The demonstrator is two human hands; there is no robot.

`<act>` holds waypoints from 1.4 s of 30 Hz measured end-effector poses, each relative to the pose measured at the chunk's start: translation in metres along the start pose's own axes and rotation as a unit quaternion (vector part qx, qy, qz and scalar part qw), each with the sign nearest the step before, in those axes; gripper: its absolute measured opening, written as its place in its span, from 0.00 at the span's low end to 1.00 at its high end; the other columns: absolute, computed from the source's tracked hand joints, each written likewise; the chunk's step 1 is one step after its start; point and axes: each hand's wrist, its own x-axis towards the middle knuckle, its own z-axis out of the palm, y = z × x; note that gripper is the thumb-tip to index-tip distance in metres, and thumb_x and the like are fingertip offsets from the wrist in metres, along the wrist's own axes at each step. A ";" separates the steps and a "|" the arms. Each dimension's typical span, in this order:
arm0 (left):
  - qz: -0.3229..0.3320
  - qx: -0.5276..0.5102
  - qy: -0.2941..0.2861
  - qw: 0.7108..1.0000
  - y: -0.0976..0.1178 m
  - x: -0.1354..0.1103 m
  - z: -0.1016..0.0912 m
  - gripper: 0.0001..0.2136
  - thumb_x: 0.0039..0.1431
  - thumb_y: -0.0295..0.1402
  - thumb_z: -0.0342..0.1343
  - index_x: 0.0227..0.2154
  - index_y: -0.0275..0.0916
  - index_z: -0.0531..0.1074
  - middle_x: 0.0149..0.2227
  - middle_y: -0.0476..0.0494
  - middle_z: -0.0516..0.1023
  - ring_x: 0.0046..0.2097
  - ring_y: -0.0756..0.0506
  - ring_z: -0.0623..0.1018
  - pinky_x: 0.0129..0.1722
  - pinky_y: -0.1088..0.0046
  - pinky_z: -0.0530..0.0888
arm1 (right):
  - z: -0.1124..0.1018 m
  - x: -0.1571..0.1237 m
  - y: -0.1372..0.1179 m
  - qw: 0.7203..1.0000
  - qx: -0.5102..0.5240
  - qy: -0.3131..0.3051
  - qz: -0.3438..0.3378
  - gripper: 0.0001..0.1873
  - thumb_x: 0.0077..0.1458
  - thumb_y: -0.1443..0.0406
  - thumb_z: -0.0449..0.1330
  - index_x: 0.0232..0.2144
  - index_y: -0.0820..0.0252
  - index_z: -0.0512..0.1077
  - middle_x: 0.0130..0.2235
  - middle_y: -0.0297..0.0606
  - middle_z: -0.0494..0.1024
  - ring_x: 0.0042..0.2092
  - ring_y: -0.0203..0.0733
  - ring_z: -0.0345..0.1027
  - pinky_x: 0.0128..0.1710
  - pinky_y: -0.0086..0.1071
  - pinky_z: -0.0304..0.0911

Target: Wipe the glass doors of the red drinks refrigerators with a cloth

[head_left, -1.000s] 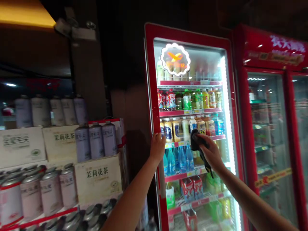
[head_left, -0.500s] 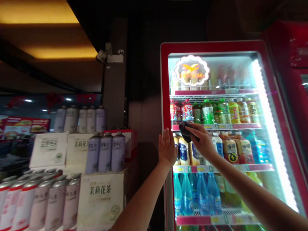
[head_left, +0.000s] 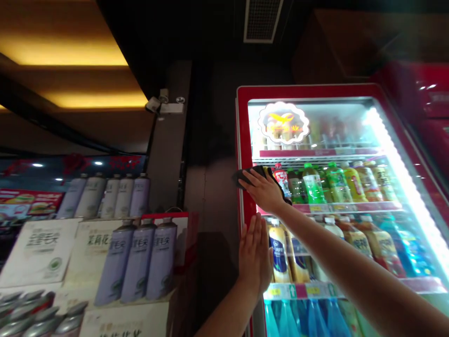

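Note:
My right hand (head_left: 264, 189) presses a dark cloth (head_left: 247, 175) flat against the red left frame of a lit drinks fridge (head_left: 242, 135), at the height of the second shelf. My left hand (head_left: 254, 255) lies flat lower down on the same frame and glass door, fingers stretched upward and empty. Behind the glass stand rows of bottled drinks (head_left: 329, 180).
A second red fridge (head_left: 431, 107) stands to the right. On the left, shelves hold lavender tins (head_left: 138, 262) and white tea boxes (head_left: 37, 250). A dark pillar (head_left: 170, 159) rises between shelves and fridge.
My right hand has carried the cloth up and left from the glass onto the fridge's left frame. My left hand has opened flat. The view has tilted upward.

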 end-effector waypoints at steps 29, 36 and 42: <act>0.026 0.029 0.065 0.997 -0.014 0.092 0.018 0.37 0.67 0.38 0.51 0.73 0.32 0.43 0.75 0.30 0.43 0.75 0.35 0.44 0.71 0.46 0.56 | -0.004 0.076 0.058 0.999 -0.024 0.036 0.033 0.28 0.67 0.67 0.47 0.66 0.49 0.65 0.70 0.41 0.63 0.69 0.58 0.53 0.64 0.57 0.57; 0.046 0.045 0.073 0.995 0.007 0.108 0.026 0.37 0.68 0.36 0.48 0.73 0.33 0.38 0.75 0.34 0.44 0.75 0.38 0.44 0.71 0.48 0.57 | -0.013 0.076 0.086 0.987 -0.036 0.067 0.139 0.27 0.69 0.66 0.46 0.66 0.50 0.66 0.69 0.43 0.64 0.69 0.57 0.54 0.63 0.57 0.58; 0.051 0.047 0.085 0.994 0.022 0.122 0.033 0.36 0.69 0.36 0.46 0.73 0.32 0.36 0.75 0.34 0.44 0.75 0.37 0.44 0.72 0.47 0.54 | -0.012 0.054 0.106 0.998 -0.016 0.050 0.042 0.28 0.67 0.69 0.49 0.65 0.45 0.67 0.69 0.36 0.64 0.70 0.52 0.54 0.66 0.52 0.56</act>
